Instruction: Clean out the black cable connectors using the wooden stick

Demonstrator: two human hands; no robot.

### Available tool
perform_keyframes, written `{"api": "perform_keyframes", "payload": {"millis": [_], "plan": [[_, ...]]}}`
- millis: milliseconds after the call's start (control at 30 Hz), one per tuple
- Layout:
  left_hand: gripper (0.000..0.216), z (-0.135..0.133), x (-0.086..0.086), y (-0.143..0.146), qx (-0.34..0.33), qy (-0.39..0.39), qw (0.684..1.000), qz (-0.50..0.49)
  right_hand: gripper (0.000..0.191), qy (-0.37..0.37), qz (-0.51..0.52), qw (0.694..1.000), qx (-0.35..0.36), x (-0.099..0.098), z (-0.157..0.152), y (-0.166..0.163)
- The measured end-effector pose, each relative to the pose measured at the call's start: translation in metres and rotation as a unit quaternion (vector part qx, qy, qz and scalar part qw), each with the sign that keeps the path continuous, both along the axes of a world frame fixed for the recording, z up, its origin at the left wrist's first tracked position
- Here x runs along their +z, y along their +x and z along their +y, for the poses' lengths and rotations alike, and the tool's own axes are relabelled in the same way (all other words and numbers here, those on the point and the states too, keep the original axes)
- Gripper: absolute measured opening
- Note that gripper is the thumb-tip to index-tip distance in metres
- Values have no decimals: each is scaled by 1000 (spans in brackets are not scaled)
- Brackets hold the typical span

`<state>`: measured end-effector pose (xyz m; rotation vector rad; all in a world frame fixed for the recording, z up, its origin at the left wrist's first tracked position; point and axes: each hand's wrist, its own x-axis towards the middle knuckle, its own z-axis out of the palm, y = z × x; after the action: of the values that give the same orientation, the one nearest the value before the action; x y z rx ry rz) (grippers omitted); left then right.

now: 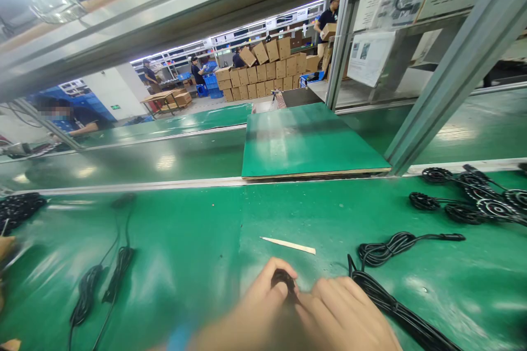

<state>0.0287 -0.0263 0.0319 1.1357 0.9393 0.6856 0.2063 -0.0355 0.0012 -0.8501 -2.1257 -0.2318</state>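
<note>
Both my hands meet low in the middle of the view, over the green bench. My left hand (257,301) pinches a small black part (285,279) between thumb and fingers. My right hand (343,312) is closed beside it, fingers curled toward the same black part. A black cable (395,307) runs from under my right hand toward the lower right. A coiled black cable (391,245) with a plug lies just beyond it. A pale wooden stick (288,245) lies on the bench a little past my fingertips.
Black round coil parts (473,197) cluster at the right, more black parts (18,207) at the left edge. Two bundled black cables (102,285) lie at lower left. A green board (307,142) sits on the conveyor. A metal frame post (448,71) slants at right. People work near stacked cartons (263,74) beyond.
</note>
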Motion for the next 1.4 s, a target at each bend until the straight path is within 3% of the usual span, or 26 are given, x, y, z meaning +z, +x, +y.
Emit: {"api": "perform_keyframes", "payload": {"millis": [133,267,433,600,733,867,1167,1400], "plan": [[24,0,7,3,11,26,999,44,46,18,0,1000,2,3,-3,-4],[23,-1,12,5,5,-18,1000,6,48,30,6,999,9,6,-4,-9],[34,0,-2,-1,-16,-55,996,-68,44,34,21,999,18,9,-2,-8],[44,0,-16,-7,-12,-71,990,-121,36,-25,18,999,30,11,-1,2],[55,-1,-5,-7,-26,-55,994,-86,31,-102,36,994,25,16,2,9],[54,-2,5,-7,-32,-47,997,-48,28,-120,59,990,40,18,6,11],[44,2,1,-11,-45,-64,993,-83,18,-150,46,982,109,24,13,15],[43,-2,10,-8,-13,-4,1000,-26,14,-189,87,968,138,29,15,10]]}}
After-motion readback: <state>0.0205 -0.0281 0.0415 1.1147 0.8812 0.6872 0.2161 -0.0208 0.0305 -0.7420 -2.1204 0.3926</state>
